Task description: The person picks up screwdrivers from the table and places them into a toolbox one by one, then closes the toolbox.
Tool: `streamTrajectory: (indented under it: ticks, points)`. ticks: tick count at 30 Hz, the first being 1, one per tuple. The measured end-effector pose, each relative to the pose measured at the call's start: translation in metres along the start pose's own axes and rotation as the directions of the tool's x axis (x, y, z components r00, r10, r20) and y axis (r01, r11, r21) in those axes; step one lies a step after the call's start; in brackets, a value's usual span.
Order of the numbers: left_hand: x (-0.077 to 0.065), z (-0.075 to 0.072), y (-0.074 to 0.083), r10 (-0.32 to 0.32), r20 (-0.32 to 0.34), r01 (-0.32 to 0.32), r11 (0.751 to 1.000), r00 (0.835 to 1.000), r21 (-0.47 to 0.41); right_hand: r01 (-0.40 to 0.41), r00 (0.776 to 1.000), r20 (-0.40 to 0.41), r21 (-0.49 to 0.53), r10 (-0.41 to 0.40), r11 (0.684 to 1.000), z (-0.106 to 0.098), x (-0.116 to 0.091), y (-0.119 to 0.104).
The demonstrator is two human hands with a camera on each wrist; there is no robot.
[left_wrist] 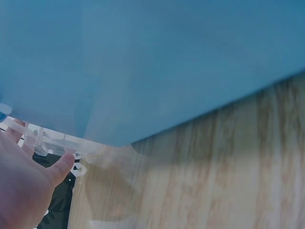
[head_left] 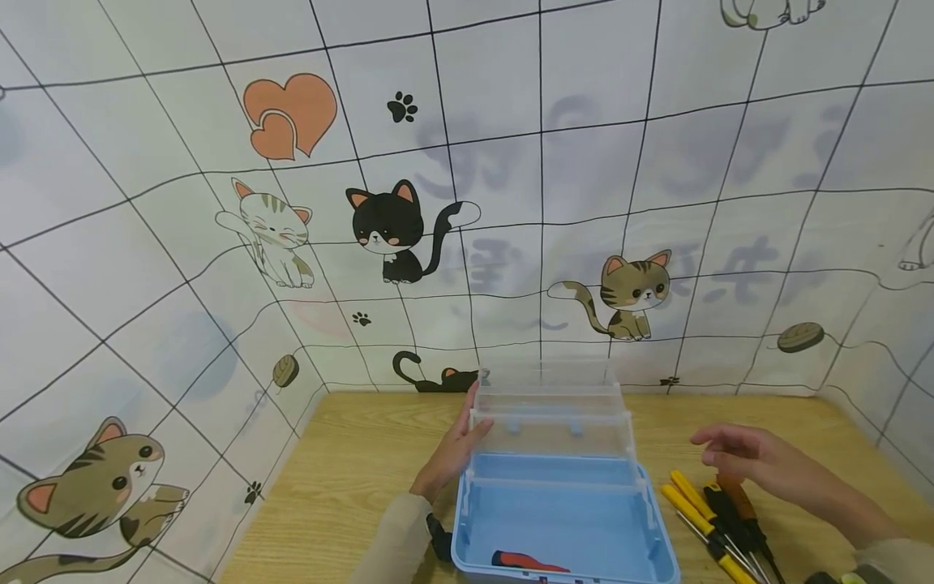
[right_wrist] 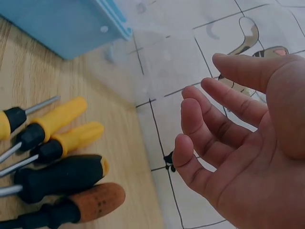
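A blue toolbox (head_left: 554, 519) stands with its clear lid and trays (head_left: 554, 422) raised at the back. My left hand (head_left: 460, 446) holds the left edge of these clear parts, thumb in front and fingers behind. Inside the box, near its front wall, lies a red and black screwdriver (head_left: 529, 560). My right hand (head_left: 766, 462) is to the right of the box with nothing in it, fingers loosely bent. Below it lie several screwdrivers: yellow-handled ones (right_wrist: 62, 117), one with a black handle (right_wrist: 66, 174) and one with an orange-brown handle (right_wrist: 100, 202).
The wooden table (head_left: 350, 462) carries the toolbox and the loose screwdrivers. A white wall covering (head_left: 511, 162) with printed cats and black grid lines rises right behind the table and along its sides.
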State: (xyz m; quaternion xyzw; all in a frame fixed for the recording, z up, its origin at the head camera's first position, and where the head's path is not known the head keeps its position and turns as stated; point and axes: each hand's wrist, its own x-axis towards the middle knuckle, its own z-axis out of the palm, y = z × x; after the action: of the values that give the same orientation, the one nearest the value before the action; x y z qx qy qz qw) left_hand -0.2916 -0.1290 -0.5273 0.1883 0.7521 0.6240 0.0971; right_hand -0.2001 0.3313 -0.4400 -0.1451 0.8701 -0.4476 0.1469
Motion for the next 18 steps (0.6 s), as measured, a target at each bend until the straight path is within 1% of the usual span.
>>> streamTrajectory:
  ticks: [5, 7, 10, 18]
  points:
    - [0.001, -0.001, -0.001, 0.004, 0.000, -0.004, 1.000, 1.000, 0.003, -0.029, 0.999, -0.032, -0.013, 0.029, 0.999, -0.001, -0.003, 0.011]
    - [0.001, -0.001, -0.001, 0.003, 0.002, -0.003, 1.000, 1.000, 0.002, -0.060, 0.997, -0.054, -0.018, 0.059, 0.998, -0.001, -0.004, 0.014]
    - [0.001, -0.001, -0.002, 0.004, -0.001, -0.004, 1.000, 1.000, 0.007, -0.109, 0.990, -0.091, -0.024, 0.107, 0.994, -0.001, -0.005, 0.020]
    - [0.001, -0.001, -0.002, 0.013, -0.004, -0.013, 1.000, 1.000, 0.017, -0.168, 0.971, -0.175, -0.015, 0.163, 0.986, -0.003, -0.012, 0.039]
